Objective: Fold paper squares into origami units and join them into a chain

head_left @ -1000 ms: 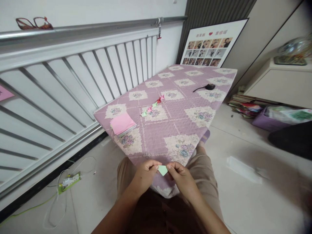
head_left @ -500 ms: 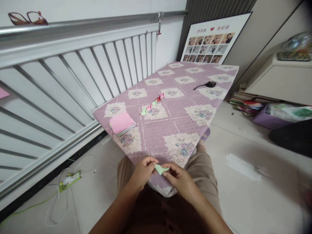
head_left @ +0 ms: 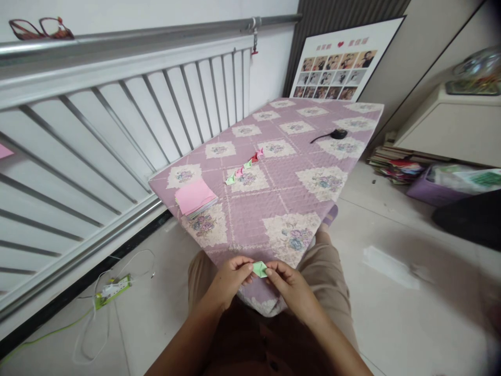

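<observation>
A small piece of folded green paper (head_left: 259, 269) is held over the near corner of the table, its creases facing up. My left hand (head_left: 233, 277) pinches its left end between thumb and fingers. On the other side, my right hand (head_left: 285, 279) grips the right end, thumb on top. Farther up the cloth lies a slanting row of small folded paper pieces (head_left: 248, 164) in green, pink and red. Left of that row sits a stack of square paper sheets (head_left: 195, 196) with pink on top.
A purple floral cloth (head_left: 254, 214) covers the table. A black object with a short tail (head_left: 338, 134) lies toward its far right. A white radiator (head_left: 117, 141) runs along the left, with glasses (head_left: 41, 28) above. A power strip (head_left: 113, 290) rests on the floor.
The green paper has been turned so that a flatter, creased face shows, and its pointed right tip is no longer visible. Both hands have shifted slightly. The items on the table stay put.
</observation>
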Demonstrator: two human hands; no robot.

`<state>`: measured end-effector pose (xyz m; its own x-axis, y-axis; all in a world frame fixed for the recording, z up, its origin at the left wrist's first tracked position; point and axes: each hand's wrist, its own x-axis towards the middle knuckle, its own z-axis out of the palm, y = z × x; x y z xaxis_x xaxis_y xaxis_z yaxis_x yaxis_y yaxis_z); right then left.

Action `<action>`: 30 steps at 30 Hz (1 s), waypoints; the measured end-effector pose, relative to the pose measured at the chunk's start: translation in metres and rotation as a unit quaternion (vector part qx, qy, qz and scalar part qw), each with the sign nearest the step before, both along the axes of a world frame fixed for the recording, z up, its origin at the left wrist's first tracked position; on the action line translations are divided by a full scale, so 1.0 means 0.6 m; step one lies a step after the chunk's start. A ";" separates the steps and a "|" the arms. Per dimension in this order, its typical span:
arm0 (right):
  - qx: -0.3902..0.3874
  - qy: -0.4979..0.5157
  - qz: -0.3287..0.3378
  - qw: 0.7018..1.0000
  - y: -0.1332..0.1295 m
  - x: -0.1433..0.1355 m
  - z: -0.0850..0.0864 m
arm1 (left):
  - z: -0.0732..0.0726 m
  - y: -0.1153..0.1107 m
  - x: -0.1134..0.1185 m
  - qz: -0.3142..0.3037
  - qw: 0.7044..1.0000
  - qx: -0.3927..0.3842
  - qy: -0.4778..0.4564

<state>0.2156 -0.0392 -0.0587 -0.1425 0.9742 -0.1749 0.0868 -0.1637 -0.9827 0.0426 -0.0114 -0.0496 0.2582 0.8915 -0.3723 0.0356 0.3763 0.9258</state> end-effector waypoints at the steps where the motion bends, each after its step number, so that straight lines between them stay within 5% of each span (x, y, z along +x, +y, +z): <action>1: 0.006 0.001 0.002 1.000 0.000 0.000 0.002 | -0.001 0.000 0.001 0.004 1.000 -0.003 -0.006; 11: 0.033 0.036 -0.057 0.997 0.001 -0.010 -0.001 | -0.001 -0.004 0.002 0.017 1.000 -0.014 0.008; 30: 0.092 -0.046 -0.029 0.994 0.002 -0.004 0.009 | 0.012 -0.006 0.003 0.007 1.000 0.019 0.007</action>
<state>0.2132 -0.0379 -0.0530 -0.0775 0.9970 -0.0015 0.1727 0.0119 -0.9849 0.0442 -0.0151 -0.0422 0.2398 0.9085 -0.3421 0.0429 0.3422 0.9387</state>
